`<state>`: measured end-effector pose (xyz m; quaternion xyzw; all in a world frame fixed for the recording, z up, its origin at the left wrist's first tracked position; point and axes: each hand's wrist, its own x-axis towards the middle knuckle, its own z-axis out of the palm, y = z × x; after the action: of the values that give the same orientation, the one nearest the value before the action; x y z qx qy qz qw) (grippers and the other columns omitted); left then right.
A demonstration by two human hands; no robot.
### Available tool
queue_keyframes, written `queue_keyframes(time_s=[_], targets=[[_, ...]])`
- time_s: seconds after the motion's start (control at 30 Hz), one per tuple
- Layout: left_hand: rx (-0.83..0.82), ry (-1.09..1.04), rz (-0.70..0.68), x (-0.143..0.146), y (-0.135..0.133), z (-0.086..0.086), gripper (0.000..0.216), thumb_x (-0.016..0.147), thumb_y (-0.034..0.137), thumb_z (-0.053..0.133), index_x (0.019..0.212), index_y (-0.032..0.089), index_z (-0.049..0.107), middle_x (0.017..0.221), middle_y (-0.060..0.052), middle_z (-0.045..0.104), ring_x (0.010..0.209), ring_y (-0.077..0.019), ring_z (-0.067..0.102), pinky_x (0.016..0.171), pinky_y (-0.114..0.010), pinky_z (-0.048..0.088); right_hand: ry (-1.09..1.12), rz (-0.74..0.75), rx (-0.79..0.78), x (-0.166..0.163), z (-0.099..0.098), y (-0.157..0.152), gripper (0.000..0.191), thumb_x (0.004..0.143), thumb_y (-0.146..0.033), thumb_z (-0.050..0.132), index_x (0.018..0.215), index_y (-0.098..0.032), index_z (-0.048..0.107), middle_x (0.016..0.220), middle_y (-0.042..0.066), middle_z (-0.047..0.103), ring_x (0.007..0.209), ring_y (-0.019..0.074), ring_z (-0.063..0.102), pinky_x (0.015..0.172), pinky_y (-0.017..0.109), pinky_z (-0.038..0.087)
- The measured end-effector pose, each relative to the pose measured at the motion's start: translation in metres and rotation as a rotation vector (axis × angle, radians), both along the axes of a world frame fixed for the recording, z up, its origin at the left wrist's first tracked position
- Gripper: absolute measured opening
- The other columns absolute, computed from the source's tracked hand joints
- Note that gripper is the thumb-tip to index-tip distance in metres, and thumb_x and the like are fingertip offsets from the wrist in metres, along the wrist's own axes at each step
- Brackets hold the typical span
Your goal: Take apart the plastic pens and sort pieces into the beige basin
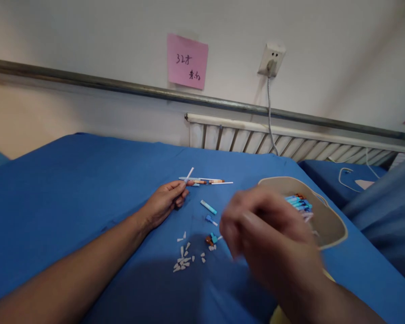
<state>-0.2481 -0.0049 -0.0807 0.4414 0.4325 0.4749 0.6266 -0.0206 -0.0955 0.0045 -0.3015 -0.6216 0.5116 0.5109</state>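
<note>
My left hand (170, 200) is closed in a pinch around a thin white stick (189, 173), which slants up from the fingertips. Just beyond those fingers lie several slim pen-like pieces (205, 181) in orange, white and light blue. My right hand (259, 220) is raised over the cloth, its curled fingers smeared by motion, so whether it holds anything is hidden. Between the hands lie a turquoise tube (208, 207), a small blue piece (210, 219) with a white stem, and some teal and brown pieces (213, 239). Closer to me is a loose pile of small white tips (182, 262).
A beige basket (327, 220) with blue, brown and white pieces stands at the right. Blue cloth (87, 180) covers the table. Behind it are a radiator (236, 135), a metal rail (121, 85), a pink note (187, 61) and a plugged socket (272, 59) with a hanging cord.
</note>
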Motion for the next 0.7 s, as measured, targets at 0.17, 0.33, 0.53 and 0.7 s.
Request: queue_keyframes(time_s=[0.17, 0.33, 0.53, 0.7], targets=[[0.043, 0.071, 0.061, -0.004, 0.001, 0.001, 0.038, 0.081, 0.041, 0.059, 0.107, 0.012, 0.063, 0.064, 0.002, 0.048, 0.048, -0.0061, 0.036, 0.045, -0.020, 0.026, -0.643, -0.176, 0.180, -0.026, -0.058, 0.077, 0.009, 0.079, -0.021, 0.058, 0.088, -0.020, 0.061, 0.079, 0.001, 0.064, 0.071, 0.0142, 0.057, 0.067, 0.027, 0.043], [0.103, 0.200, 0.038, -0.006, 0.004, -0.004, 0.037, 0.080, 0.043, 0.059, 0.103, 0.013, 0.064, 0.068, 0.001, 0.052, 0.051, -0.0067, 0.040, 0.047, -0.019, 0.029, -0.963, -0.132, 0.216, -0.026, -0.104, 0.096, 0.018, 0.074, -0.018, 0.065, 0.091, -0.020, 0.060, 0.086, 0.005, 0.065, 0.081, 0.0182, 0.058, 0.073, 0.028, 0.041], [0.140, 0.323, 0.014, -0.004, 0.001, -0.007, 0.035, 0.076, 0.044, 0.064, 0.095, 0.015, 0.059, 0.073, 0.001, 0.059, 0.055, -0.0081, 0.047, 0.053, -0.020, 0.037, -0.676, -0.138, 0.147, -0.027, -0.119, 0.107, 0.011, 0.080, -0.023, 0.055, 0.090, -0.020, 0.057, 0.076, 0.001, 0.062, 0.068, 0.0148, 0.056, 0.064, 0.026, 0.041], [0.153, 0.396, -0.012, -0.003, 0.000, -0.008, 0.031, 0.074, 0.042, 0.064, 0.090, 0.016, 0.059, 0.071, 0.001, 0.060, 0.057, -0.0096, 0.049, 0.056, -0.022, 0.040, -0.179, -0.137, -0.133, -0.021, -0.129, 0.127, 0.026, 0.079, -0.043, 0.056, 0.087, -0.019, 0.058, 0.068, -0.002, 0.057, 0.058, 0.0122, 0.050, 0.056, 0.023, 0.040]])
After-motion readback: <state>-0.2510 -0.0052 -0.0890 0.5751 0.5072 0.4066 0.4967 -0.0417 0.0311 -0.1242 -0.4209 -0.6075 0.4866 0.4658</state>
